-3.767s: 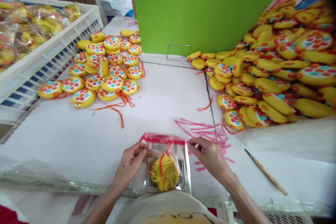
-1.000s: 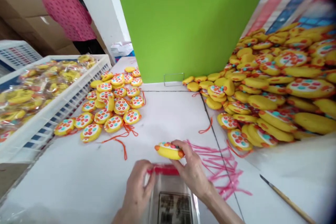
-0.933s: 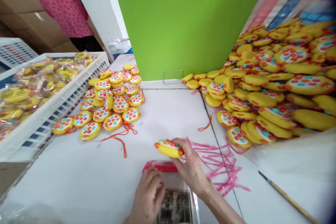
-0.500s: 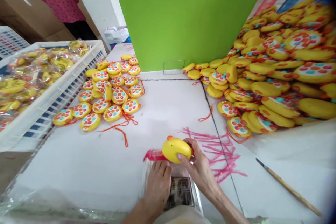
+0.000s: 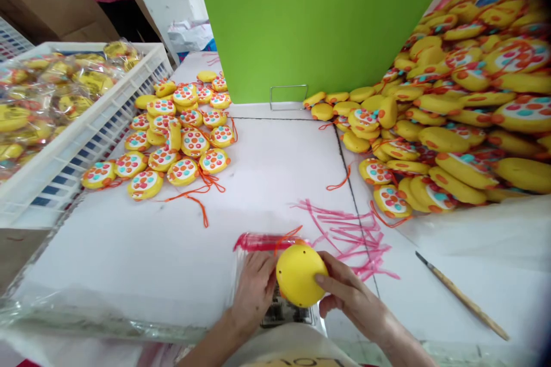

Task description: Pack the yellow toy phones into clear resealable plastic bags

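My right hand grips a round yellow toy, its plain back turned towards me and an orange cord trailing off its top. The toy sits at the mouth of a clear plastic bag with a red strip along its opening. My left hand lies on the bag's left side with its fingers curled at the opening, next to the toy. The bag rests on the white table near the front edge.
A group of yellow toys with coloured dots lies at the back left, a big heap at the right. A white crate with bagged toys stands at left. Pink strips and a thin brush lie right. A green board stands behind.
My right hand brought the yellow toy down from above the bag's red strip to the bag's mouth and turned its back towards me. My left hand stayed on the bag.
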The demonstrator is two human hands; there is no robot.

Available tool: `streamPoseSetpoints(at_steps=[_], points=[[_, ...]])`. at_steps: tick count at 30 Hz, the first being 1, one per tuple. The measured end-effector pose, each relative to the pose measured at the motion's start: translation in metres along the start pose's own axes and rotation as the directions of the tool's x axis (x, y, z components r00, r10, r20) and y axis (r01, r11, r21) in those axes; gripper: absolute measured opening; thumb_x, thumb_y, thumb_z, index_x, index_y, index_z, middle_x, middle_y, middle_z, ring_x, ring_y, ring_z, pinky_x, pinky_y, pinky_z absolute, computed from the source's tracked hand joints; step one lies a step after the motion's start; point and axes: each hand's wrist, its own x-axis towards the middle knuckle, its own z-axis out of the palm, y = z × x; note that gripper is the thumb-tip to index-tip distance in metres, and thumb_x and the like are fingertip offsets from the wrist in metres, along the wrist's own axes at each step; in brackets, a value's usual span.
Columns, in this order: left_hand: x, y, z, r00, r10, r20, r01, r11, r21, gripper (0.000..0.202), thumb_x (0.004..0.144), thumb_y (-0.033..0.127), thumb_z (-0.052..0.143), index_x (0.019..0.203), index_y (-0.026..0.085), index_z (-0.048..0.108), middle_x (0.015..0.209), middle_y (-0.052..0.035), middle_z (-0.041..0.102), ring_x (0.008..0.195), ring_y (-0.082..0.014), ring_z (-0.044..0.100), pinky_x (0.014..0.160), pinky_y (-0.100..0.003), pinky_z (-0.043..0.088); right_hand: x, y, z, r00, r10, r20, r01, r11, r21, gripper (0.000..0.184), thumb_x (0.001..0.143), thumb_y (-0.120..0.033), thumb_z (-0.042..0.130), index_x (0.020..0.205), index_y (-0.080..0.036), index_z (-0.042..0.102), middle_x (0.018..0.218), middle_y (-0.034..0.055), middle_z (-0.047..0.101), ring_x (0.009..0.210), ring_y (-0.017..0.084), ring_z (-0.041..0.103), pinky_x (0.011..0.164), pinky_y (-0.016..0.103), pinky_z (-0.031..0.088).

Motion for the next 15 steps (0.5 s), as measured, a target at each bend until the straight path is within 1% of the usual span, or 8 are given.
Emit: streamPoseSetpoints(at_steps=[2,3,5,7,9,11,12,15], points=[[0.001,-0.001,0.002,1.000,0.015,-0.008,-0.014,1.000,0.019,0.019,0.088,0.015,0.041,0.090,0.016,0.060,0.086,-0.0077,0.060,0.083,-0.0210,0.053,0.072,-0.035,0.045,0.005,-0.005,0.008,1.000,-0.006,0.006,0.005,0.987,0.158,0.038,0.082,-0.036,0.062,0.113,-0.019,0.051,0.095,0.0047,0.056,0.078,0.015,0.057,0.050,0.020,0.054],[0.002,-0.001,0.003,1.000,0.016,-0.015,-0.016,0.999,0.040,0.020,0.089,0.016,0.040,0.085,0.015,0.060,0.084,-0.0075,0.059,0.081,-0.0207,0.053,0.071,-0.034,0.045,0.009,-0.008,0.012,0.999,-0.034,-0.011,0.035,0.978,0.207,0.039,0.083,-0.036,0.062,0.115,-0.019,0.050,0.098,0.0053,0.055,0.078,0.015,0.058,0.049,0.020,0.054],[0.002,-0.003,0.004,0.999,0.028,-0.016,-0.026,0.996,0.084,0.022,0.090,0.015,0.039,0.083,0.015,0.059,0.084,-0.0074,0.058,0.081,-0.0200,0.052,0.071,-0.034,0.045,0.018,-0.013,0.017,0.988,-0.139,-0.066,0.150,0.966,0.211,0.040,0.084,-0.037,0.060,0.119,-0.022,0.046,0.103,0.0055,0.054,0.082,0.016,0.057,0.048,0.020,0.055],[0.003,-0.005,0.000,0.998,0.063,0.002,-0.063,0.991,0.118,0.022,0.090,0.014,0.037,0.085,0.015,0.058,0.088,-0.0081,0.059,0.083,-0.0202,0.052,0.073,-0.035,0.045,0.027,-0.018,0.018,0.960,-0.258,-0.110,0.267,0.961,0.077,0.040,0.086,-0.039,0.058,0.120,-0.025,0.042,0.104,0.0043,0.052,0.085,0.017,0.056,0.048,0.021,0.056],[0.005,-0.007,-0.007,0.992,0.121,0.026,-0.123,0.979,0.161,0.024,0.090,0.012,0.035,0.085,0.014,0.058,0.087,-0.0084,0.061,0.082,-0.0205,0.052,0.074,-0.036,0.045,0.033,-0.021,0.017,0.941,-0.319,-0.115,0.306,0.944,-0.120,0.040,0.087,-0.043,0.056,0.120,-0.027,0.040,0.101,0.0029,0.051,0.081,0.016,0.055,0.049,0.024,0.057],[0.008,-0.009,-0.016,0.981,0.188,0.045,-0.193,0.956,0.221,0.026,0.089,0.011,0.033,0.086,0.014,0.059,0.083,-0.0078,0.063,0.079,-0.0203,0.053,0.076,-0.037,0.045,0.037,-0.024,0.017,0.942,-0.322,-0.095,0.286,0.917,-0.278,0.039,0.088,-0.047,0.052,0.118,-0.026,0.038,0.097,0.0017,0.051,0.072,0.014,0.056,0.047,0.024,0.056],[0.009,-0.010,-0.021,0.973,0.227,0.050,-0.232,0.941,0.245,0.027,0.089,0.010,0.033,0.090,0.014,0.060,0.083,-0.0076,0.064,0.079,-0.0203,0.054,0.078,-0.038,0.045,0.039,-0.025,0.017,0.947,-0.314,-0.074,0.274,0.904,-0.329,0.039,0.088,-0.048,0.049,0.118,-0.026,0.037,0.095,0.0011,0.051,0.066,0.012,0.055,0.045,0.023,0.055],[0.012,-0.010,-0.033,0.946,0.321,0.048,-0.322,0.903,0.284,0.030,0.088,0.007,0.034,0.104,0.014,0.058,0.090,-0.0078,0.067,0.087,-0.0200,0.057,0.089,-0.042,0.042,0.042,-0.031,0.023,0.965,-0.261,0.020,0.240,0.855,-0.459,0.036,0.091,-0.048,0.042,0.118,-0.026,0.034,0.088,-0.0010,0.053,0.048,0.008,0.052,0.037,0.020,0.047]])
